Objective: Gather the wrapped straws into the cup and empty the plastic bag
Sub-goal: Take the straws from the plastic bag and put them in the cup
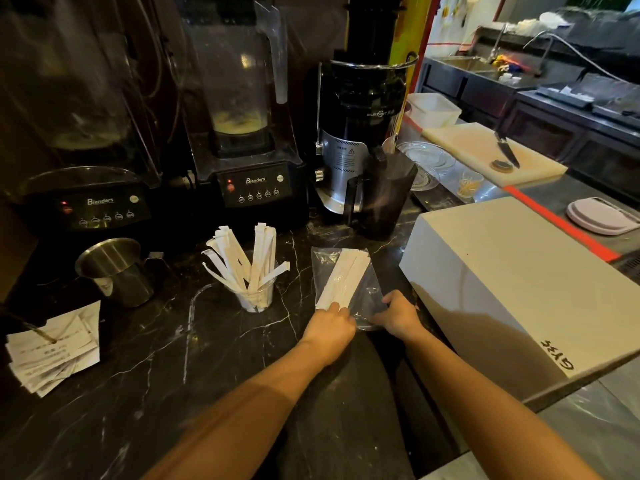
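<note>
A clear plastic bag (367,289) lies flat on the black marble counter, with a bundle of white wrapped straws (343,275) inside it. My left hand (329,329) pinches the near ends of those straws at the bag's mouth. My right hand (398,315) grips the bag's near right corner. To the left stands a clear cup (254,297) holding several wrapped straws (247,258) that fan upward.
A steel pitcher (114,268) and a stack of paper slips (52,351) sit to the left. Two blenders (242,133) and a juicer (360,133) line the back. A large white box (519,278) stands close on the right, beyond it a cutting board with a knife (507,150).
</note>
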Motion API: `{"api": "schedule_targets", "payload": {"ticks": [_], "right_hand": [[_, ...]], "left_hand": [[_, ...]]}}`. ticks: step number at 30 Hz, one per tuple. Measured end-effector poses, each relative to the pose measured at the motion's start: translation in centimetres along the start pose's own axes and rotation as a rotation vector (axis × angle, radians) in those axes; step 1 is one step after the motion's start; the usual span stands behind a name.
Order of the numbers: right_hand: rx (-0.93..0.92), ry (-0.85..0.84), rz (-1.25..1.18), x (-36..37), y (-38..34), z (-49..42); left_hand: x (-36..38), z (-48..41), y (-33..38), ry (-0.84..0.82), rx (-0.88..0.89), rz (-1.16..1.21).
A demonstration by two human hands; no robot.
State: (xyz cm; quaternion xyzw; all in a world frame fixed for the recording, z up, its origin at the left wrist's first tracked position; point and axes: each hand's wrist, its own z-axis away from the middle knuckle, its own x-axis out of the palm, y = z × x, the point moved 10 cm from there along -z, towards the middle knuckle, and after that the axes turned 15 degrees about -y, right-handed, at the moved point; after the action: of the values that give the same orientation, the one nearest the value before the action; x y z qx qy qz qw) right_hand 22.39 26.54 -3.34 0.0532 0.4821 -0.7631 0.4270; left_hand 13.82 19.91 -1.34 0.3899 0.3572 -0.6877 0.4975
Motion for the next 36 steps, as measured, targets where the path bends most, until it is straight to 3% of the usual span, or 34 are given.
{"api": "schedule_targets", "payload": {"ticks": [12, 18, 24, 32, 36], "right_hand": [[-0.301, 0.014, -0.314, -1.2, -7.7, 4.2], [-0.397, 0.0, -0.438, 0.0, -10.4, 6.6], [-0.436, -0.206, -0.525, 3.9, -14.0, 9.2], [-0.518, -0.499, -0.388, 10.2, -18.3, 13.2], [-0.566, -0.661, -0.381, 12.5, -19.9, 14.8]], "left_hand": [[-5.3, 3.7, -4.1, 0.144, -0.041, 0.363], [-5.7, 6.7, -5.4, 0.024, 0.085, 0.629], [-6.3, 10.6, -7.7, 0.082, 0.109, 0.864], [-5.3, 16.9, -10.3, 0.202, 0.127, 1.358], [-4.8, 19.5, -11.7, 0.31, 0.123, 1.47]]}}
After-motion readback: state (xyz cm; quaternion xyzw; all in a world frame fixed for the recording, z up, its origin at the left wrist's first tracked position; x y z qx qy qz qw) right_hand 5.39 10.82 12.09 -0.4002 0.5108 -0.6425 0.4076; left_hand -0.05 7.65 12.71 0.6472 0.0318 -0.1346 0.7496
